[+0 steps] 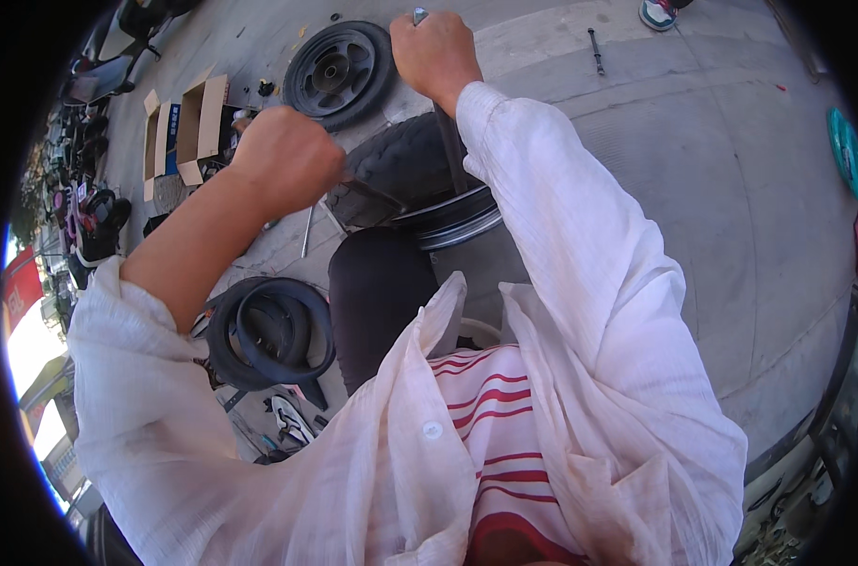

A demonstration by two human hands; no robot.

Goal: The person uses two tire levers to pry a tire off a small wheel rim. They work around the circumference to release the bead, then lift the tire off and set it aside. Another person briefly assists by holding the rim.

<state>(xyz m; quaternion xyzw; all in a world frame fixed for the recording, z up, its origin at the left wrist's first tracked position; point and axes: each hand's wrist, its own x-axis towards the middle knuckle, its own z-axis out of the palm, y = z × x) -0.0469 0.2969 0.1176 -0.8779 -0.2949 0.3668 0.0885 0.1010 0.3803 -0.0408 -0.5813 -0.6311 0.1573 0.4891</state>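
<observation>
My left hand (pixel 290 158) is curled into a fist around the end of a thin lever (pixel 380 194), whose shaft slants down to the rim. My right hand (pixel 436 57), farther from my body, is clenched on a thicker dark bar (pixel 451 151); its bright metal tip pokes out above my knuckles and its lower part runs down to the same rim.

The work looks partway along to me: both tools are in place at the wheel, and the tyre (pixel 400 162) and the metal rim (pixel 455 226) are together but, I judge, not settled into each other. What's left seems to be the rest of the bead around the rim. Whether the tyre is coming off or going on, I can't tell.

The tyre lies below and between my hands, just beyond my dark-trousered knee (pixel 380 292); the rim shows on its near side, beside that knee.

Farther out on the concrete ground (pixel 674 189), a second wheel (pixel 339 90) lies flat past my left hand, toward the far edge. Open cardboard boxes (pixel 202 127) stand nearer the ground's left edge. Loose black rubber rings (pixel 224 332) are piled left of my knee, a slim rod (pixel 307 232) lies beyond them, and a dark tool (pixel 596 53) lies apart, well to the right of my right hand.
</observation>
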